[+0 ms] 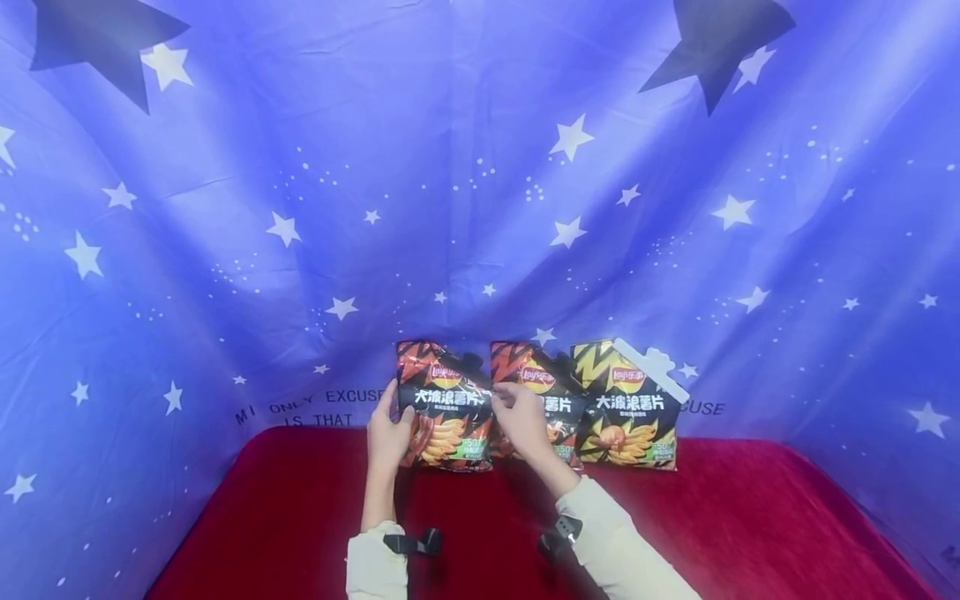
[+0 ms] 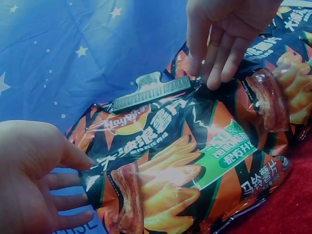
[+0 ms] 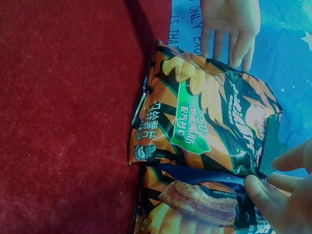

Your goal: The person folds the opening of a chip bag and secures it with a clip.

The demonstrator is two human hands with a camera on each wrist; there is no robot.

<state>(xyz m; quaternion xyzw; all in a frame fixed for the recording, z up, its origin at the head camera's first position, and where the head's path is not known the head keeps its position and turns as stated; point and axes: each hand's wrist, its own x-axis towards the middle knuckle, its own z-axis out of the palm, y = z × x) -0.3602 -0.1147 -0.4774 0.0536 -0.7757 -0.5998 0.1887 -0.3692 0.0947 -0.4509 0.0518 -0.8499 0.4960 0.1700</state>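
Three chip bags lean in a row against the backdrop. The left one, a red-and-black chip bag [image 1: 450, 417], is between my two hands. At its left side my left hand [image 1: 388, 433] holds the edge, thumb on the front and fingers at the side. On the opposite side my right hand [image 1: 521, 421] pinches the upper right edge between thumb and fingers, just below a dark bag clip [image 2: 153, 92] set slantwise across the corner. My right hand partly hides the middle chip bag [image 1: 532, 358], also red and black.
A yellow-and-black chip bag [image 1: 626, 417] stands at the right with a white bag clip [image 1: 654, 368] across its corner. Another dark clip [image 1: 564, 371] sits on the middle bag. Red cloth [image 1: 465, 533] covers the table; a blue starry backdrop [image 1: 450, 208] hangs close behind the bags.
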